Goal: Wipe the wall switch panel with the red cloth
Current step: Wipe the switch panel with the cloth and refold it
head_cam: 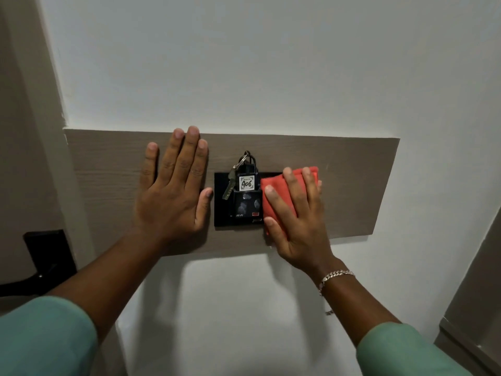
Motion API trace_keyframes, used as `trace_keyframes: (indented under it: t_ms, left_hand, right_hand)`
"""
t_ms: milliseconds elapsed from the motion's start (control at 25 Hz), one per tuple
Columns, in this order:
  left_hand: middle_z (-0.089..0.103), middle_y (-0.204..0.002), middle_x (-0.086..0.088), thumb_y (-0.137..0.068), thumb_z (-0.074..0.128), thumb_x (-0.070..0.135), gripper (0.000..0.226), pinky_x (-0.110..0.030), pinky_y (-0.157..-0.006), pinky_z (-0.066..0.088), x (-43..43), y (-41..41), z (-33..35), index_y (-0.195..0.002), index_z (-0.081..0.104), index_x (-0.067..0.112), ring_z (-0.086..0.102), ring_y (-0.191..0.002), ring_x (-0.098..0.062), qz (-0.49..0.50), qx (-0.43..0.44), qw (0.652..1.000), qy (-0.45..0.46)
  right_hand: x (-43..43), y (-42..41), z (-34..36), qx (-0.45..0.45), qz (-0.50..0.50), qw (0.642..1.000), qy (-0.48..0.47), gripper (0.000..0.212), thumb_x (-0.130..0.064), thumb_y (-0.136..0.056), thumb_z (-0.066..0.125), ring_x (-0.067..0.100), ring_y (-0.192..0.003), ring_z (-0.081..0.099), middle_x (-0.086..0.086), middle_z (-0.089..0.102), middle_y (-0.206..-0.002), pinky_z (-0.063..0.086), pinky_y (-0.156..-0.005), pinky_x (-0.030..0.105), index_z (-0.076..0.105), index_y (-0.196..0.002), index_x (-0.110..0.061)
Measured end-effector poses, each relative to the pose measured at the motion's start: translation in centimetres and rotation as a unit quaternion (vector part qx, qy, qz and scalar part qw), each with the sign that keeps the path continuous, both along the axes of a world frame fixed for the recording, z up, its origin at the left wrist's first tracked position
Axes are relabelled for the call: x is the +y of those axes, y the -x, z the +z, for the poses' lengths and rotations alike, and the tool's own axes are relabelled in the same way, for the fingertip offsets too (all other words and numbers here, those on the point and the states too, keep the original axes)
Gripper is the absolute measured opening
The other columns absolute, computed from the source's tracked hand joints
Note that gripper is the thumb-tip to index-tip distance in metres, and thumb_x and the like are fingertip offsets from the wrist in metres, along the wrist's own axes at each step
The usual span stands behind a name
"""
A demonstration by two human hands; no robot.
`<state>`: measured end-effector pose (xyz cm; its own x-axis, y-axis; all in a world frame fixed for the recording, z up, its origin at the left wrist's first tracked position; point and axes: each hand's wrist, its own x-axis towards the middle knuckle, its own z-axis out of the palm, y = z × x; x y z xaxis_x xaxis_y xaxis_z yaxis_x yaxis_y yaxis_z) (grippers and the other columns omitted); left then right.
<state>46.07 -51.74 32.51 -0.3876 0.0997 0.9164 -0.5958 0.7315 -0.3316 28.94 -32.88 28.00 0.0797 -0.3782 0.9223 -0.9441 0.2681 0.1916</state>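
Note:
A black switch panel (221, 202) is set in a brown wood-grain board (352, 185) on the white wall. A key tag marked 406 (247, 183) with a key (229, 185) hangs in the panel's slot. My right hand (295, 213) lies flat on the folded red cloth (273, 185) and presses it over the panel's right part, which is hidden. My left hand (173, 191) rests flat on the board just left of the panel, fingers apart, holding nothing.
A black door handle and its plate (48, 256) sit at the lower left on a beige door. A beige frame edge (474, 308) runs along the lower right. A silver bracelet (336, 276) circles my right wrist.

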Motion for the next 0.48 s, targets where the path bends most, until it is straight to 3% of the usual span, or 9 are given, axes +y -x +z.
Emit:
trace_keyframes:
  t_ms: [80,240,400,480]
  left_hand:
    - [-0.002,-0.166,-0.011,-0.095,0.028,0.041,0.075,-0.051,-0.124,0.001,0.0,0.1,-0.2,-0.157,0.008,0.005,-0.003,-0.155,-0.026,0.002,0.003,1.0,0.005]
    - [-0.004,-0.167,-0.01,-0.095,0.027,0.042,0.074,-0.05,-0.125,0.0,-0.3,0.0,-0.1,-0.157,0.008,0.006,-0.001,-0.155,-0.027,0.003,0.007,1.0,0.009]
    - [-0.001,-0.166,-0.011,-0.095,0.027,0.042,0.074,-0.051,-0.124,0.004,0.0,0.1,-0.1,-0.157,0.008,0.006,-0.001,-0.155,-0.026,0.007,0.006,1.0,0.008]
    - [-0.003,-0.166,-0.01,-0.095,0.026,0.042,0.074,-0.051,-0.124,0.004,-0.1,0.0,-0.1,-0.157,0.008,0.006,-0.001,-0.155,-0.026,0.006,0.002,1.0,0.006]
  right_hand:
    - [1.3,1.3,0.4,0.037,-0.021,0.999,-0.033,0.05,-0.04,-0.099,0.045,0.046,-0.149,0.023,0.019,0.032,-0.158,0.025,-0.114,0.072,0.039,-0.146,-0.023]
    - [-0.6,-1.2,1.3,-0.082,0.008,0.996,0.021,0.051,-0.042,-0.1,0.042,0.042,-0.154,0.015,0.015,0.031,-0.162,0.015,-0.12,0.067,0.038,-0.148,-0.028]
    - [1.1,0.7,1.9,0.015,-0.001,0.999,-0.038,0.048,-0.039,-0.1,0.046,0.044,-0.15,0.024,0.018,0.037,-0.158,0.023,-0.118,0.067,0.044,-0.145,-0.023]
    - [2.0,1.5,1.7,-0.004,0.015,0.999,-0.029,0.048,-0.034,-0.101,0.049,0.046,-0.151,0.023,0.02,0.035,-0.158,0.024,-0.118,0.067,0.045,-0.146,-0.018]
